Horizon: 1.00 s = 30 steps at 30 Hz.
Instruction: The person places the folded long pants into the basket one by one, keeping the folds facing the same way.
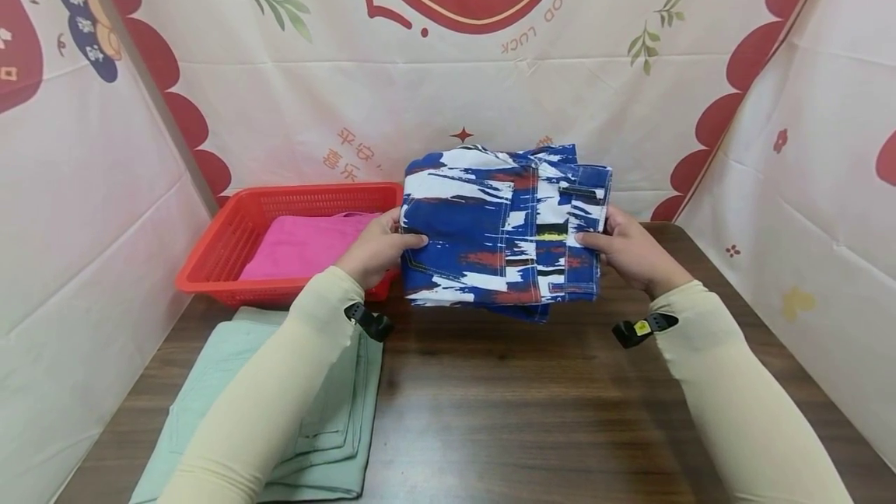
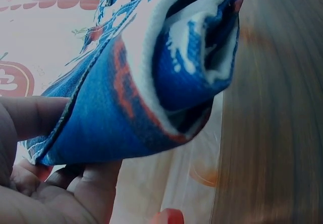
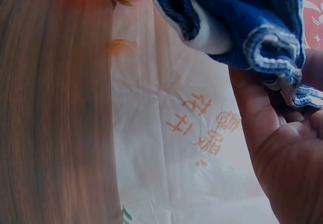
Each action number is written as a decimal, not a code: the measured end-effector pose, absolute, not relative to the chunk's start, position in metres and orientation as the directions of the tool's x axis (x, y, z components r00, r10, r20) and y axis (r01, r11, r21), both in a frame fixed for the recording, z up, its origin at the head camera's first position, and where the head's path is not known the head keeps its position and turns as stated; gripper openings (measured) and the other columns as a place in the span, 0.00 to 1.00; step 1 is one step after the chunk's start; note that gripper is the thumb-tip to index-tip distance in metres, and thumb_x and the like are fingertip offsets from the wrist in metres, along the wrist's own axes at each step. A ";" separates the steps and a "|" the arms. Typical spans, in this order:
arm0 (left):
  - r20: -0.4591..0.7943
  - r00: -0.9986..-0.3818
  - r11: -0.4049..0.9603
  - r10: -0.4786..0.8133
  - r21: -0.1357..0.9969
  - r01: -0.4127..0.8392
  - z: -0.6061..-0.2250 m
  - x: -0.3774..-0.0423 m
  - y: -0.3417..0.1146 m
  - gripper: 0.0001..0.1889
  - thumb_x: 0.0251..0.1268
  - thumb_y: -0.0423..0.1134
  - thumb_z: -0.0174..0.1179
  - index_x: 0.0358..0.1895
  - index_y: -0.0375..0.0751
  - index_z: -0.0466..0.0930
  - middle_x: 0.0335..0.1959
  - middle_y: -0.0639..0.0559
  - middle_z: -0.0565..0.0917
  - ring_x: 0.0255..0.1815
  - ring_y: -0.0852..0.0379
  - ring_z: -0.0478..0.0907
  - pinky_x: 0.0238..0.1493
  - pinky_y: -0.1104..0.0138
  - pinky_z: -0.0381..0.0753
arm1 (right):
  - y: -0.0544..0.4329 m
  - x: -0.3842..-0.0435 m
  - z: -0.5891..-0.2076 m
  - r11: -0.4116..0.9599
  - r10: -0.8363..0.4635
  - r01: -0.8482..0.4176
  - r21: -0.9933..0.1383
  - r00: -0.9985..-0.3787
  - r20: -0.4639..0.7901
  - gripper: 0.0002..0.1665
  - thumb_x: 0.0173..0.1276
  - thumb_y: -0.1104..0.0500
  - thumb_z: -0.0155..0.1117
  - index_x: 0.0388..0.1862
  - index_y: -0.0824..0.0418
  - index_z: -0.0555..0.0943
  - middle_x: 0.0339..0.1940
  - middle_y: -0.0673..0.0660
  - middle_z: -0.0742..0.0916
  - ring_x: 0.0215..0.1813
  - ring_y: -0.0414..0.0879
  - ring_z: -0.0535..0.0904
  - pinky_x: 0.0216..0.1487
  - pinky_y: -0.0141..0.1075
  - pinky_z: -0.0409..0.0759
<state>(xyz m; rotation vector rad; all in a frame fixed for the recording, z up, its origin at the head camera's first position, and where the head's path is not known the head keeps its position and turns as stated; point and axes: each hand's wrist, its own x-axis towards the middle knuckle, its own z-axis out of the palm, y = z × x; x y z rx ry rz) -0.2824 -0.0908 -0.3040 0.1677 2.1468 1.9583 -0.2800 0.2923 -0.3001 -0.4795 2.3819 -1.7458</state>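
Folded blue, white and red patterned cloth garment (image 1: 483,236) was held up over the brown wood-grain table (image 1: 504,411), pinched pretty neatly at nine o'clock by the left hand (image 1: 378,247) and at three by the right hand (image 1: 633,251). A red plastic basket (image 1: 259,292) with folded pink cloth (image 1: 301,247) inside was parked at nine, pale green folded fabric (image 1: 224,372) laid around eight.

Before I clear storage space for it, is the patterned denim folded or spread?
Folded: the left wrist view shows the patterned denim doubled over in layers.
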 end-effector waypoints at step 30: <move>-0.058 -0.980 0.063 0.191 0.997 -0.047 -0.302 -0.285 -0.117 0.28 0.68 0.33 0.63 0.70 0.44 0.66 0.61 0.42 0.77 0.57 0.41 0.79 0.56 0.46 0.78 | 0.258 -0.288 -0.293 0.276 -0.252 -0.144 -0.950 -0.965 0.073 0.38 0.77 0.59 0.57 0.79 0.56 0.53 0.67 0.65 0.75 0.55 0.53 0.82 0.49 0.47 0.83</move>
